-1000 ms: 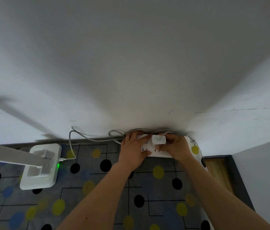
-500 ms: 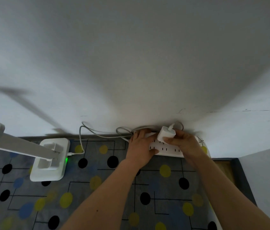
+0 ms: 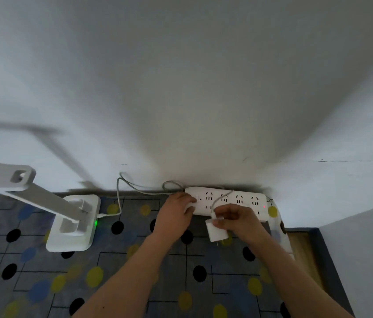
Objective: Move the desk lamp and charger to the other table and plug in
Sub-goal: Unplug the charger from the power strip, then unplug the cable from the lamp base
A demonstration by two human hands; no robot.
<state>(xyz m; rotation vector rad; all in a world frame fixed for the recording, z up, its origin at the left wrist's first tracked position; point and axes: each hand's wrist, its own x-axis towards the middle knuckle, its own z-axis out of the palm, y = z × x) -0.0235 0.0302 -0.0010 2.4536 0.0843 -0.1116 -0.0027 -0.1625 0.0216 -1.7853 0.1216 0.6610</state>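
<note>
A person's right hand (image 3: pixel 240 222) pinches a white charger (image 3: pixel 217 232), its prongs clear of the sockets, just in front of a white power strip (image 3: pixel 233 198) lying against the wall (image 3: pixel 181 88). The left hand (image 3: pixel 174 214) grips the strip's left end. A white desk lamp (image 3: pixel 71 226) stands at the left on the dotted tablecloth (image 3: pixel 135 260), with a green light glowing on its base.
</note>
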